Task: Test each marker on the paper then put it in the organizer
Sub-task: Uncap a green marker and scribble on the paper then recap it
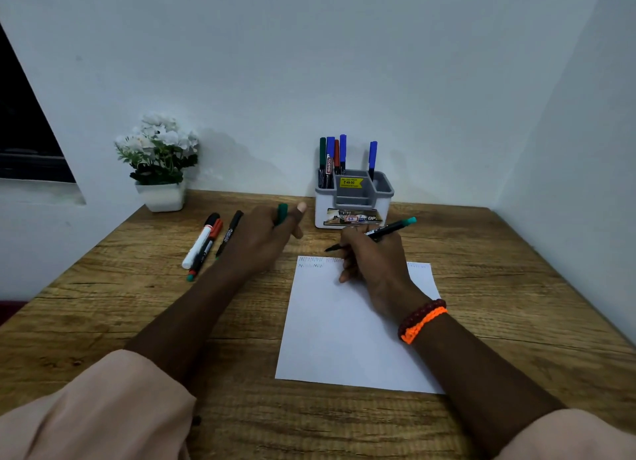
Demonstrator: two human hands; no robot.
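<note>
A white sheet of paper (pixel 347 335) lies on the wooden table, with faint zigzag test marks along its top edge. My right hand (pixel 373 266) grips an uncapped black marker with a teal end (pixel 392 228), its tip just above the paper's top edge. My left hand (pixel 266 235) holds the green cap (pixel 282 213) left of the sheet. The white and grey organizer (pixel 354 201) stands behind the paper, with several markers upright in it. Three markers (pixel 210 241) lie on the table to the left.
A white pot of artificial white flowers (pixel 160 163) stands at the back left by the wall. White walls close the table at the back and right. A dark window (pixel 24 132) is at far left.
</note>
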